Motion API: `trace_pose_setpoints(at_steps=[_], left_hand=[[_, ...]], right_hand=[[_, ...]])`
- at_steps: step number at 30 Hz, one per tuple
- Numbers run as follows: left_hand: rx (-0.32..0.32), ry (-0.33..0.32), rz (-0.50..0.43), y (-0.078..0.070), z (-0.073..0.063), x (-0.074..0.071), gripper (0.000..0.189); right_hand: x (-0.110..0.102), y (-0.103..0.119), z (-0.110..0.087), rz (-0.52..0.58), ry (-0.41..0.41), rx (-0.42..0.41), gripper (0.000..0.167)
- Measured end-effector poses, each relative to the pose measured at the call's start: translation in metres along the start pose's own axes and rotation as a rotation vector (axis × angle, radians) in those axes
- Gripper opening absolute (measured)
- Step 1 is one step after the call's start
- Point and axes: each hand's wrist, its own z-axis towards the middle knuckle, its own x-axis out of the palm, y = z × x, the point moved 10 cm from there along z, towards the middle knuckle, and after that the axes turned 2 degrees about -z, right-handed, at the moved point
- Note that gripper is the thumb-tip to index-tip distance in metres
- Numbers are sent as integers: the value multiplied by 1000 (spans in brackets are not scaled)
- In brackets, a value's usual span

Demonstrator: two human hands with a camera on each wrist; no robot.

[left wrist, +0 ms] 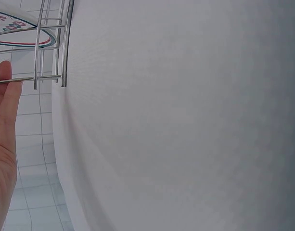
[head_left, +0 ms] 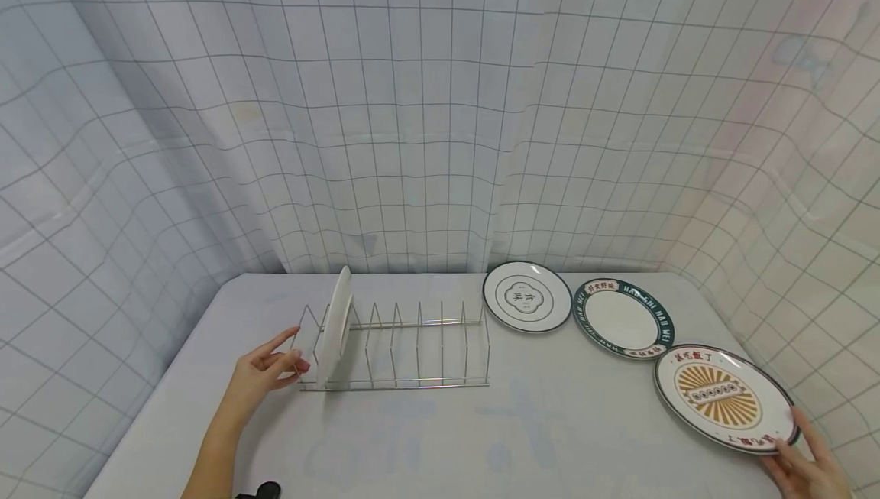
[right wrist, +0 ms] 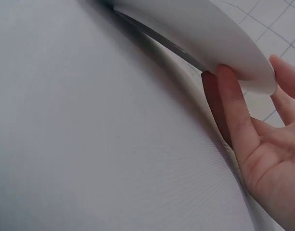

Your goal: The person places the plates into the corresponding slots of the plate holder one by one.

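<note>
My left hand (head_left: 257, 377) holds the left end of a wire dish rack (head_left: 440, 387), its fingers at the end wire. One white plate (head_left: 334, 331) stands upright in the rack near that end; the left wrist view shows its flowered face and its red and blue rim lines. At the far right, my right hand (head_left: 811, 464) grips the near edge of a white plate with a golden sunburst (head_left: 718, 396). In the right wrist view the thumb is above this plate's rim and other fingers (right wrist: 229, 86) are against its pale underside (right wrist: 200, 33), the gripped edge raised off the table.
A white plate with a grey centre motif (head_left: 525, 296) lies right of the rack. Beside it is a green-rimmed plate (head_left: 622, 319), its near edge close to the sunburst plate. Grid-patterned curtains (head_left: 426, 140) surround the white table (head_left: 550, 422). A black object (head_left: 268, 490) shows at the bottom edge.
</note>
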Motion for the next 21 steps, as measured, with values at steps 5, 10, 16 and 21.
trace_pose_setpoints(at_steps=[5, 10, 16, 21], left_hand=[[3, 3, 1, 0, 0, 0, 52], [1, 2, 1, 0, 0, 0, 52], [-7, -1, -3, 1, 0, 0, 52], [-7, -3, -2, 1, 0, 0, 51]], right_hand=[[11, 2, 0, 184, 93, -95, 71], [10, 5, 1, 230, -1, -140, 71], [21, 11, 0, 227, -46, -146, 64], [48, 28, -1, 238, 58, -242, 64]])
